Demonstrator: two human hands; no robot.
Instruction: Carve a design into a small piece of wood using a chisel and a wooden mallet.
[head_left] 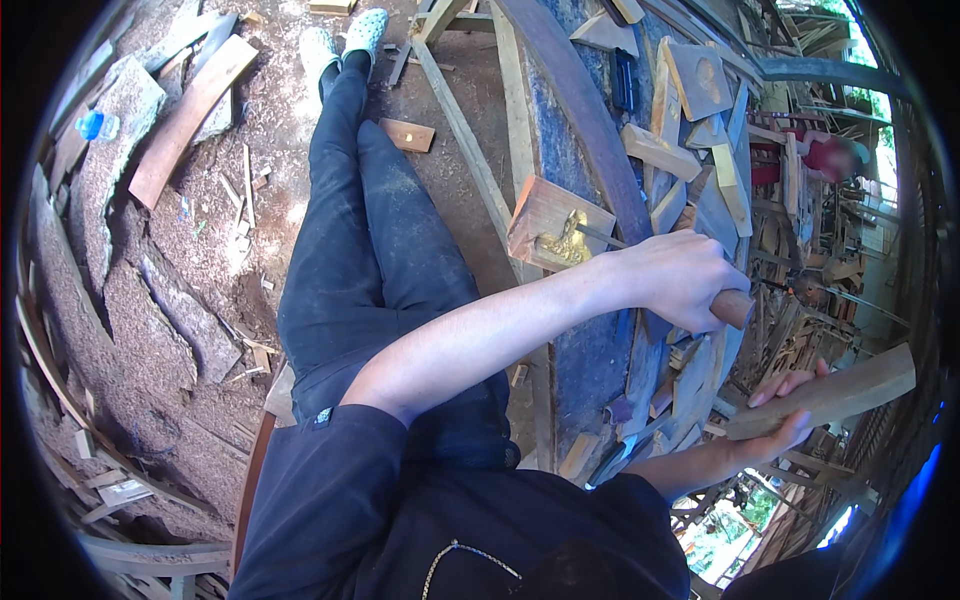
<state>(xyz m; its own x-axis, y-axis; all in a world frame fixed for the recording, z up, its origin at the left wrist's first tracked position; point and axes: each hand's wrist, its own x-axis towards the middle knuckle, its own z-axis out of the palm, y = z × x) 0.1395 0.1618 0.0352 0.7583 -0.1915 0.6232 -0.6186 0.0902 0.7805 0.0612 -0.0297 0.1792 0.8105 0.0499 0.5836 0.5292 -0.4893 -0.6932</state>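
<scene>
My left hand [685, 275] is closed around the round wooden handle of a chisel [734, 309]. The chisel's thin metal shaft runs toward a reddish wooden block [533, 212] at the bench's near edge. A bright yellowish hollow is cut into that block, and the chisel tip lies in it. At the right, my right hand [768, 443] grips a thick, squared length of wood [840, 390], its fingers wrapped round one end. This piece is held up off the bench, apart from the chisel handle.
The worn blue-grey workbench [585, 375] carries a long dark curved plank [575, 100], a board with a rounded hollow [698, 82] and several offcuts. Planks and bark slabs [195, 120] lie on the chip-strewn ground at left. Another person [825, 158] is far off at right.
</scene>
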